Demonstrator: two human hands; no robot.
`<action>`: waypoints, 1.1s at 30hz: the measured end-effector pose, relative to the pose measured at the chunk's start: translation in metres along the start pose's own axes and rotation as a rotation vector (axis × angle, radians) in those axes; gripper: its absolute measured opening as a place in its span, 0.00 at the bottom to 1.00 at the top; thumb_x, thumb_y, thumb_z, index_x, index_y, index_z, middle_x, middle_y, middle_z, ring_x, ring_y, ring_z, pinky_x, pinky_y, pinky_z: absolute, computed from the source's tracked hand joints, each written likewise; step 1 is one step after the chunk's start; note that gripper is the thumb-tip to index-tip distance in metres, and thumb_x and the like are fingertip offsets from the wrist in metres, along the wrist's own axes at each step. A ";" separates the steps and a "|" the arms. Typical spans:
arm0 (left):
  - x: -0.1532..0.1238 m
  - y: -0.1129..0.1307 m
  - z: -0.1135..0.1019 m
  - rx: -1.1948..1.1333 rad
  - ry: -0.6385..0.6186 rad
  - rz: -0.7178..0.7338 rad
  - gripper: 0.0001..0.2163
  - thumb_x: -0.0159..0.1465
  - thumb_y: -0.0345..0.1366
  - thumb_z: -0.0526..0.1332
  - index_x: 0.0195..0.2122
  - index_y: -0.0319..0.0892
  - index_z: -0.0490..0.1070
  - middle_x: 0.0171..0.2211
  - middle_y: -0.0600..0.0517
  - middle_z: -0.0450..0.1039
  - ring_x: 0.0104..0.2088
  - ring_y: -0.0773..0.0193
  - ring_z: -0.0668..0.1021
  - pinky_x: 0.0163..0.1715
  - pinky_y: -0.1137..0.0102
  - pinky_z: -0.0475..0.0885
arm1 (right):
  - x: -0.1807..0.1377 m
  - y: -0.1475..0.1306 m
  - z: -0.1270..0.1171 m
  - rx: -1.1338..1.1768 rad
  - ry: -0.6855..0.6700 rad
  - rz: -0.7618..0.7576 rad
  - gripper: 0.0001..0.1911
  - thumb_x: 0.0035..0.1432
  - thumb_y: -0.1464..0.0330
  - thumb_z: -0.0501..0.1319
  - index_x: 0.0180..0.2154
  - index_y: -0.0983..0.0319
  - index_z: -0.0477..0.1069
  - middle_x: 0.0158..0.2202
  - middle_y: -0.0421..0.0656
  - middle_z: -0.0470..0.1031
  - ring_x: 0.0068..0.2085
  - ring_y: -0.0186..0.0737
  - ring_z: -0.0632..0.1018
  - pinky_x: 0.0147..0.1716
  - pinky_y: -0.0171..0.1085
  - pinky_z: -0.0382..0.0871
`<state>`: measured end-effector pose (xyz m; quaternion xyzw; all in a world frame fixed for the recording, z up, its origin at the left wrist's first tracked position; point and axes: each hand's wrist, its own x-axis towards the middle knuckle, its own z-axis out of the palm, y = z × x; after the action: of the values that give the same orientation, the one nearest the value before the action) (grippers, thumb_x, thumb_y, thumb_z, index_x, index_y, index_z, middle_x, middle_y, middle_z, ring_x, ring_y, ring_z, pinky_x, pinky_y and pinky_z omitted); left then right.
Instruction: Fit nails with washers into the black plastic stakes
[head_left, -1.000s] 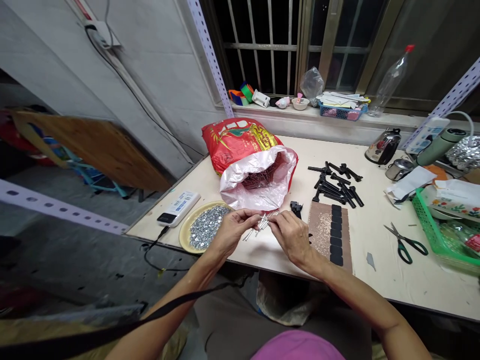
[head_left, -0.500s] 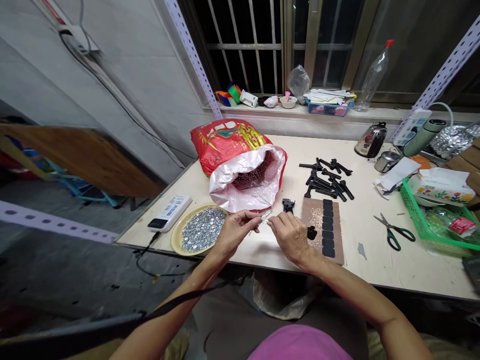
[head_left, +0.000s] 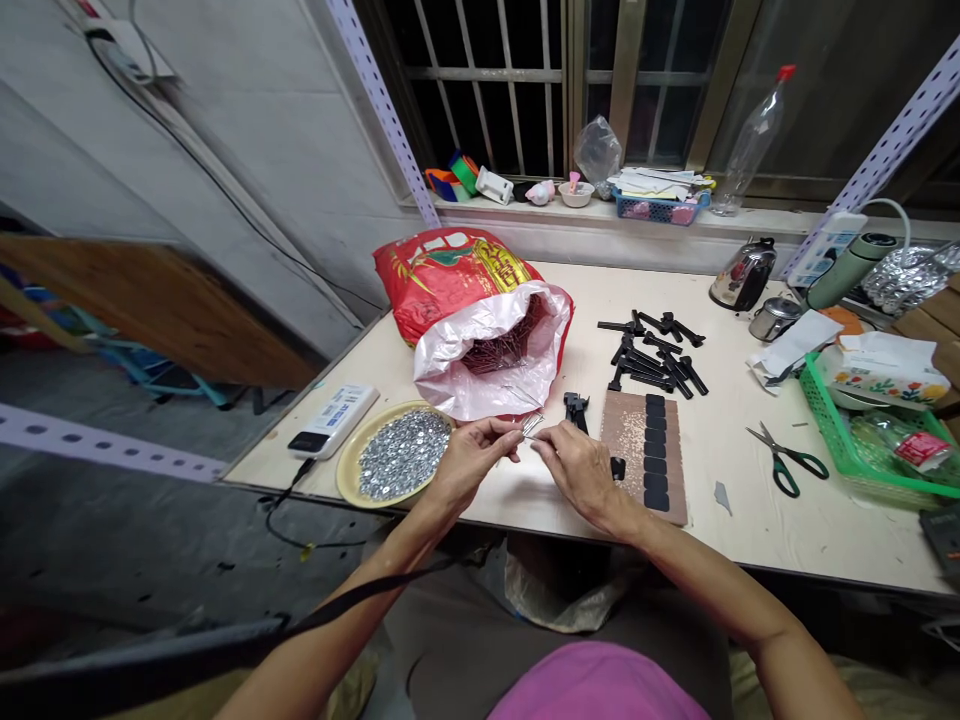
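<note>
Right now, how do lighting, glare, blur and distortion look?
Head view, centre: table brightly lit, soft shadow below the fingers, slim rods there too small to tell, glints on metal pieces. Head view, left: floor dim, wooden board blurred. Head view, sides: perforated posts splay outward, suggesting wide-angle distortion.

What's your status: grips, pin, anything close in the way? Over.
Left grip and right grip both pinched on thin metal pin. Red bag lying open just beyond. Yellow dish of metal pieces beside left grip.

A small workshop — metal pins (head_left: 532, 423), black parts (head_left: 651, 367), scissors (head_left: 784, 463).
</note>
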<state>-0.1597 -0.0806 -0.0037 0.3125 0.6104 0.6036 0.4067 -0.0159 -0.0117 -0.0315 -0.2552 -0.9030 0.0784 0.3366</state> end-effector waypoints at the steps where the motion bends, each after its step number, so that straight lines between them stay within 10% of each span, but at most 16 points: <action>1: 0.001 -0.001 0.000 -0.015 -0.001 -0.003 0.19 0.40 0.47 0.73 0.24 0.38 0.74 0.21 0.54 0.73 0.20 0.69 0.72 0.26 0.70 0.69 | 0.000 0.000 0.000 0.004 -0.005 0.004 0.12 0.67 0.64 0.52 0.36 0.62 0.71 0.32 0.42 0.75 0.32 0.33 0.76 0.29 0.31 0.62; 18: 0.002 -0.002 0.005 -0.180 -0.020 -0.060 0.19 0.39 0.47 0.74 0.25 0.37 0.76 0.21 0.54 0.73 0.20 0.72 0.71 0.25 0.73 0.68 | 0.000 -0.002 0.000 0.193 0.067 0.041 0.12 0.67 0.67 0.51 0.35 0.61 0.72 0.32 0.43 0.73 0.33 0.35 0.75 0.32 0.32 0.68; 33: 0.006 -0.010 0.031 0.085 -0.095 0.119 0.15 0.51 0.47 0.66 0.33 0.41 0.79 0.31 0.50 0.78 0.38 0.59 0.77 0.40 0.67 0.70 | 0.019 -0.002 0.021 0.754 0.258 0.584 0.06 0.56 0.65 0.61 0.29 0.60 0.72 0.30 0.40 0.75 0.35 0.37 0.74 0.39 0.37 0.69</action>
<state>-0.1344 -0.0612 -0.0128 0.3935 0.5960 0.5848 0.3847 -0.0431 -0.0033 -0.0361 -0.3657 -0.6532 0.4587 0.4787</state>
